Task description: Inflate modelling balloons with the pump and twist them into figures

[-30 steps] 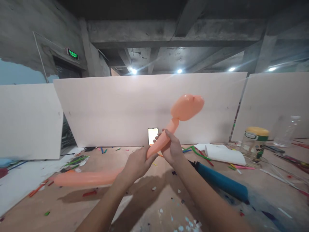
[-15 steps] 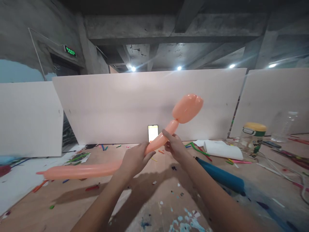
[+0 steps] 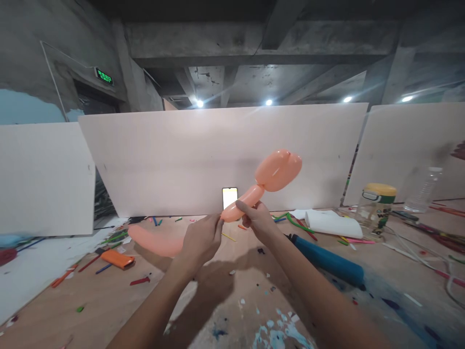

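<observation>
A long peach balloon (image 3: 250, 198) is stretched between my hands above the table. Its upper right end is a cluster of rounded bubbles, joined at a narrow twist to a shorter segment. My right hand (image 3: 259, 220) grips that segment, thumb on top. At the segment's lower end, my left hand (image 3: 203, 240) pinches the balloon where it narrows to a thin neck. The rest of the balloon runs leftward from behind my left hand, its far end curving up. Part of it is hidden by that hand.
Behind my hands a lit phone (image 3: 229, 198) leans on a white board (image 3: 174, 165). To the right lie a blue balloon pump (image 3: 329, 261), a white roll (image 3: 333, 224), a yellow-lidded jar (image 3: 378, 208) and a clear bottle (image 3: 425, 190). An orange object (image 3: 116, 258) and balloon scraps litter the left.
The segment between my hands now narrows sharply at my left fingers. The balloon's left part has swung away and upward, uncovering the orange object. The bubble cluster has dropped slightly.
</observation>
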A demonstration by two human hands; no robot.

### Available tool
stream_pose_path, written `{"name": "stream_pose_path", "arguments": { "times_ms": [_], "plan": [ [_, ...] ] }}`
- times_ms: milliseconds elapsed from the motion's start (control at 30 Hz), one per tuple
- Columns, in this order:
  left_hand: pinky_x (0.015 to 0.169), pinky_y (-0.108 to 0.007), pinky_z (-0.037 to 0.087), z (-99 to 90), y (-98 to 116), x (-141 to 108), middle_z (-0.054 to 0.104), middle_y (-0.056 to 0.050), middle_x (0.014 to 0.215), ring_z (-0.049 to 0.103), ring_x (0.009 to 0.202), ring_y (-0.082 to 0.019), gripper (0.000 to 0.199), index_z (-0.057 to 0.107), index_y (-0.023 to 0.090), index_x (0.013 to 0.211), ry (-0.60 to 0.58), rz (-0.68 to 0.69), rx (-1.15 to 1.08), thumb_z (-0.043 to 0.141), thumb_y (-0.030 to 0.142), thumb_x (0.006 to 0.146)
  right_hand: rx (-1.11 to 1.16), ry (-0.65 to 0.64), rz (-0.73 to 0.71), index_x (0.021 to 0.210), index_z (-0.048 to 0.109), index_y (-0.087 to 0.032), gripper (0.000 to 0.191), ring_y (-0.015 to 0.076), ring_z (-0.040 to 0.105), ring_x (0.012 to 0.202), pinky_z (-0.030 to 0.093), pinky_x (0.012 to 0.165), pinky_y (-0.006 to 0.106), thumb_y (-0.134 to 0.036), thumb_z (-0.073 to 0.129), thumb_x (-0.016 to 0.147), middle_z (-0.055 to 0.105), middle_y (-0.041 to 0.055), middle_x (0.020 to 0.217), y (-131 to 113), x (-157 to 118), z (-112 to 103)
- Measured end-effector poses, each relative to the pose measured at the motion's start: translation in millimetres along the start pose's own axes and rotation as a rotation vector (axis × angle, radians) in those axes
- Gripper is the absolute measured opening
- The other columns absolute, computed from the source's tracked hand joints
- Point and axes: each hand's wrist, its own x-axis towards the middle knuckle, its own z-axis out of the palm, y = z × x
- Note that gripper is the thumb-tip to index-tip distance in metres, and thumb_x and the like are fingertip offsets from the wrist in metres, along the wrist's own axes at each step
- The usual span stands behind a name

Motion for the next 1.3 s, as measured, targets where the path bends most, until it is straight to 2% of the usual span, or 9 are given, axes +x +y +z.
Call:
{"name": "stream_pose_path", "arguments": {
  "times_ms": [167, 367, 533, 633, 733, 900, 1033, 1133, 1300],
  "plan": [
    [0.052, -0.028, 0.025, -0.2, 3.0, -1.3, 0.063, -0.003, 0.077, 0.057, 0.065, -0.02, 0.027, 0.05, 0.021, 0.097, -0.039, -0.013, -0.003, 0.037, 0.044, 0.089, -0.016, 0.056, -0.019, 0.075, 0.045, -0.02, 0.04, 0.0067, 0.035, 0.038, 0.024, 0.038, 0.022, -0.046, 0.073, 0.066, 0.041, -0.0077, 0.047, -4.1, -3.9, 3.5],
    [0.055, -0.027, 0.026, -0.1, 0.9, 0.0, 0.06, -0.001, 0.071, 0.054, 0.065, -0.017, 0.03, 0.05, 0.021, 0.073, -0.04, 0.063, -0.145, 0.028, 0.031, 0.092, -0.02, -0.011, -0.011, 0.072, 0.048, -0.019, 0.037, 0.0066, 0.034, 0.043, 0.024, 0.042, 0.024, -0.042, 0.075, 0.064, 0.045, -0.0052, 0.055, -5.8, -5.5, 3.4],
    [0.055, -0.027, 0.028, -2.4, -1.6, 0.2, 0.055, 0.001, 0.066, 0.049, 0.062, -0.016, 0.029, 0.048, 0.02, 0.068, -0.117, 0.01, -0.41, 0.029, 0.028, 0.088, 0.009, -0.167, -0.001, 0.078, 0.055, -0.02, 0.027, 0.013, 0.048, 0.061, 0.036, 0.058, 0.028, -0.034, 0.074, 0.065, 0.054, -0.0013, 0.069, -14.3, -10.6, 0.4],
    [0.053, -0.026, 0.028, -5.5, -2.4, -0.5, 0.048, 0.002, 0.06, 0.045, 0.058, -0.014, 0.027, 0.042, 0.019, 0.061, -0.171, -0.005, -0.579, 0.03, 0.025, 0.085, 0.149, -0.287, 0.016, 0.082, 0.056, -0.021, 0.025, 0.0181, 0.053, 0.08, 0.039, 0.072, 0.031, -0.024, 0.072, 0.064, 0.058, 0.0006, 0.08, -23.9, -16.5, 2.7],
    [0.051, -0.026, 0.027, -10.8, -0.9, -2.3, 0.041, 0.003, 0.059, 0.04, 0.056, -0.013, 0.022, 0.039, 0.019, 0.062, -0.22, 0.004, -0.65, 0.036, 0.029, 0.082, 0.28, -0.345, 0.041, 0.085, 0.054, -0.023, 0.029, 0.019, 0.054, 0.084, 0.041, 0.075, 0.033, -0.014, 0.067, 0.06, 0.059, 0.0001, 0.085, -31.9, -22.6, 7.1],
    [0.05, -0.025, 0.027, -17.5, 5.9, -3.6, 0.044, 0.003, 0.062, 0.039, 0.055, -0.012, 0.034, 0.048, 0.019, 0.069, -0.21, -0.035, -0.558, 0.041, 0.05, 0.082, 0.348, -0.395, 0.071, 0.087, 0.055, -0.025, 0.031, 0.0201, 0.056, 0.082, 0.044, 0.074, 0.035, -0.017, 0.057, 0.057, 0.061, 0.001, 0.091, -34.9, -26.8, 11.8],
    [0.05, -0.025, 0.028, -17.4, 7.3, -1.6, 0.05, 0.002, 0.06, 0.045, 0.055, -0.013, 0.028, 0.053, 0.019, 0.071, -0.07, -0.104, -0.442, 0.047, 0.045, 0.08, 0.216, -0.258, 0.095, 0.095, 0.054, -0.024, 0.031, 0.0227, 0.056, 0.093, 0.044, 0.077, 0.035, -0.03, 0.062, 0.065, 0.061, 0.0029, 0.094, -31.1, -23.0, 13.4],
    [0.049, -0.024, 0.029, -17.0, 4.8, -1.4, 0.054, 0.002, 0.062, 0.048, 0.056, -0.014, 0.026, 0.053, 0.02, 0.071, -0.037, -0.144, -0.41, 0.053, 0.046, 0.075, 0.18, -0.184, 0.051, 0.088, 0.052, -0.022, 0.028, 0.0221, 0.054, 0.096, 0.044, 0.077, 0.033, -0.041, 0.063, 0.071, 0.058, 0.0032, 0.09, -30.5, -21.5, 12.9],
    [0.05, -0.025, 0.031, -21.2, -3.4, -3.3, 0.059, 0.003, 0.067, 0.052, 0.059, -0.015, 0.022, 0.053, 0.023, 0.08, -0.032, -0.072, -0.347, 0.054, 0.045, 0.076, 0.306, -0.352, 0.111, 0.083, 0.053, -0.019, 0.022, 0.0218, 0.055, 0.09, 0.047, 0.075, 0.034, -0.028, 0.066, 0.068, 0.057, 0.005, 0.086, -33.4, -21.2, 2.9]
  ]
}}
